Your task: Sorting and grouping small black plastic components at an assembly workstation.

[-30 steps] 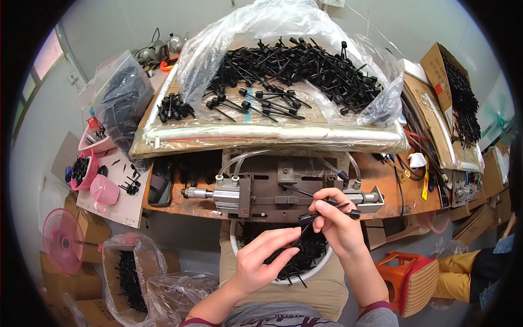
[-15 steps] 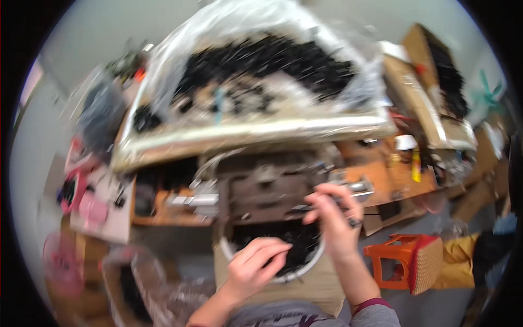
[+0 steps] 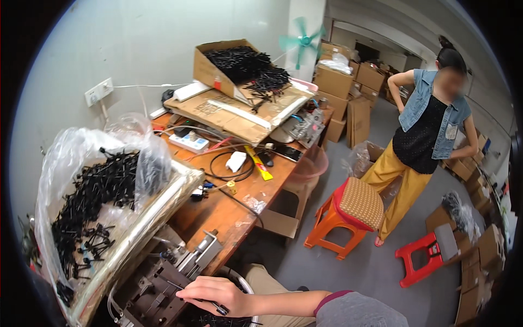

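My right hand (image 3: 218,297) is down at the bottom edge, fingers curled mostly closed, pinching a small black plastic part (image 3: 220,309) right beside the metal jig (image 3: 163,278). My left hand isn't in shot. Another person (image 3: 419,136) stands by the orange stool (image 3: 348,215).

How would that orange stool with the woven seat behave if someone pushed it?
The orange stool is probably light, being plastic-looking with thin legs. It would likely slide on the smooth grey floor. A push near the seat might tip it, as its legs are tall.
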A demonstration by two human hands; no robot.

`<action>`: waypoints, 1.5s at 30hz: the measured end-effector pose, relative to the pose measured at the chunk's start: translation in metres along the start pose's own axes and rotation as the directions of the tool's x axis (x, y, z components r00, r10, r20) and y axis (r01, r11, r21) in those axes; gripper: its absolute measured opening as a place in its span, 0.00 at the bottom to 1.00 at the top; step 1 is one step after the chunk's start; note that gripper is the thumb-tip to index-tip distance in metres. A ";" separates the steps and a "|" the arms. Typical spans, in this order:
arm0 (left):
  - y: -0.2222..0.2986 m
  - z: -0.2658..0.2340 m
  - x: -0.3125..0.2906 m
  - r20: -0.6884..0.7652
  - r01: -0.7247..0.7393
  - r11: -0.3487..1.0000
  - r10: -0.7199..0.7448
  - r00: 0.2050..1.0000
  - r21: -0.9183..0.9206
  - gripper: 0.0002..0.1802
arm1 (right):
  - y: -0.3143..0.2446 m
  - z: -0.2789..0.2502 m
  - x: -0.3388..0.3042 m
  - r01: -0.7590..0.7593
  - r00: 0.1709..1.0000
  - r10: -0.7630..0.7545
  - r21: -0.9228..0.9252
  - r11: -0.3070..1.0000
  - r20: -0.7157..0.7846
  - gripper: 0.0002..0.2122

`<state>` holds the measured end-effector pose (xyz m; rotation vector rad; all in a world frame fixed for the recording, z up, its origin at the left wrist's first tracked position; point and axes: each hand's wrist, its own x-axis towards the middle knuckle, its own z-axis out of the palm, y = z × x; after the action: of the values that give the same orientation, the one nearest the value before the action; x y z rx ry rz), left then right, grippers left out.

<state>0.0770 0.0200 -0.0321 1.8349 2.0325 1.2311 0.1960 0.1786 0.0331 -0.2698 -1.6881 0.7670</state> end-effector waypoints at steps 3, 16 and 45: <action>-0.002 0.002 -0.019 0.179 0.131 0.991 -0.126 0.976 -0.020 0.12 | 0.001 -0.002 -0.012 0.019 1.000 -0.019 -0.002 1.000 -0.022 0.17; 0.019 0.013 0.000 0.096 -0.052 0.998 0.055 0.994 -0.030 0.13 | -0.024 -0.035 -0.029 -0.008 0.998 0.006 -0.028 1.000 -0.066 0.13; 0.022 0.010 -0.024 0.229 0.007 1.000 -0.002 0.973 -0.019 0.12 | -0.025 -0.018 -0.041 -0.011 0.999 0.014 0.063 0.998 -0.047 0.13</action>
<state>0.1061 0.0022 -0.0343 1.8644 1.8920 0.9818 0.2297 0.1432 0.0181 -0.2532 -1.6161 0.8161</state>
